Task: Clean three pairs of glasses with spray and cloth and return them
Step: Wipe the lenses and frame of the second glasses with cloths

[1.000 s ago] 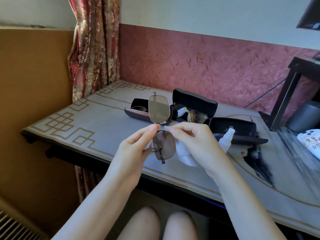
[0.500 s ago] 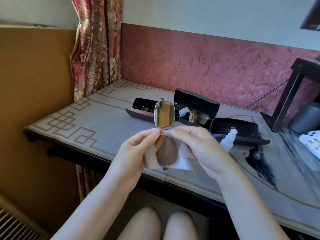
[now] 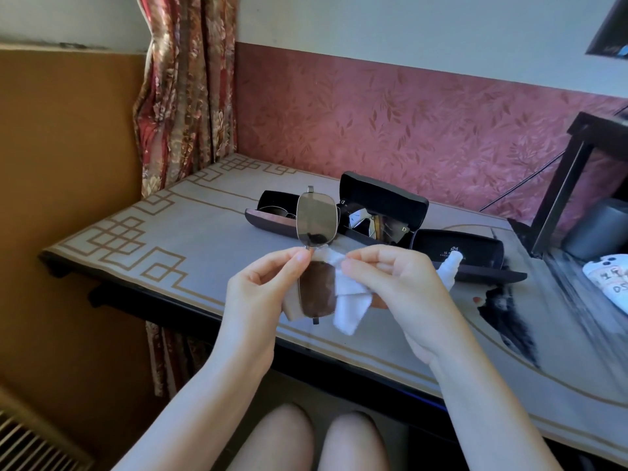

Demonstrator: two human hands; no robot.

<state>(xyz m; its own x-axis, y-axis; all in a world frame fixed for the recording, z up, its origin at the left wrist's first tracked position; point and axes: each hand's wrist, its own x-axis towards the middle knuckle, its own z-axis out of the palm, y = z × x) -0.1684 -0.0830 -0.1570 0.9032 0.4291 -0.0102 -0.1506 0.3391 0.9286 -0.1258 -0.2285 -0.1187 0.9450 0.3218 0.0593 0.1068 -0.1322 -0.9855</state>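
I hold a pair of metal-framed tinted sunglasses (image 3: 317, 222) on end above the table's front edge. My left hand (image 3: 260, 294) pinches them at the bridge. My right hand (image 3: 396, 283) grips a white cloth (image 3: 346, 300) lying behind the lower lens. Three open dark cases lie behind: the left case (image 3: 268, 220) with a pair inside, the middle case (image 3: 384, 205) with another pair, and the right case (image 3: 475, 248) with nothing visible inside it. A white spray bottle (image 3: 450, 270) lies in front of the right case, partly hidden by my right hand.
The table (image 3: 176, 239) has a grey mat with a gold key pattern. A patterned curtain (image 3: 185, 90) hangs at the back left. At the right stand a dark wooden frame (image 3: 564, 185), a grey cylinder (image 3: 598, 229) and a white object with writing (image 3: 611, 280). My knees are below the table edge.
The sunglasses stayed upright while my right hand shifted the cloth, which now hangs lower and more unfolded behind the lower lens. My left hand kept its pinch at the bridge.
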